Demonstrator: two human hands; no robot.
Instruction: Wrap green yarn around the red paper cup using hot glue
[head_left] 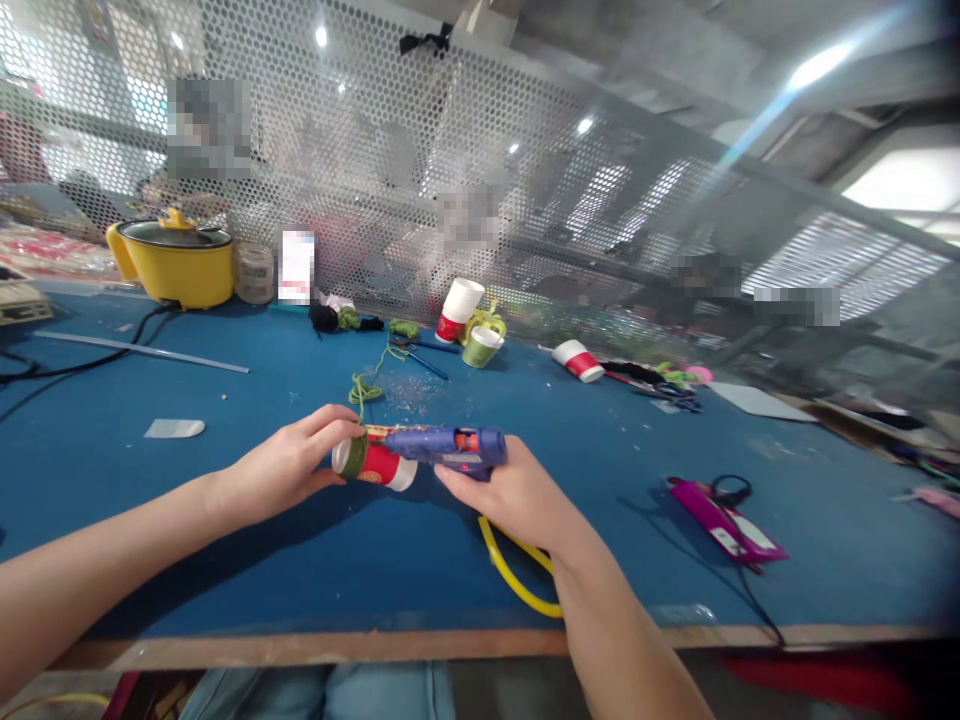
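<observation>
Bare forearms (622, 620) reach in over the near edge of the blue table (262, 590), denim-clad legs (382, 692) below it. The left hand (311, 455) has its fingers and thumb closed round the yarn-wrapped end of a red and white cup (386, 466), and the right hand (506, 482) is clamped on the handle of a blue-purple glue gun (450, 447). That cup lies on its side between the hands, long axis running left to right, its wrapped end to the left and its plain white end to the right, dipping slightly toward the person. Which end is the mouth, I can't tell. The gun is close to level, nozzle leftward at the cup's green yarn (365, 388); whether it touches, I can't make out. The strand loops away across the table, toward the scissors. Under the right wrist curves a yellow tube (517, 582). Farther back stand a white and red cup (457, 305) and a green-wrapped cup (482, 346); a magenta pouch (724, 520) lies off to the right, a yellow pot (187, 268) far left.
</observation>
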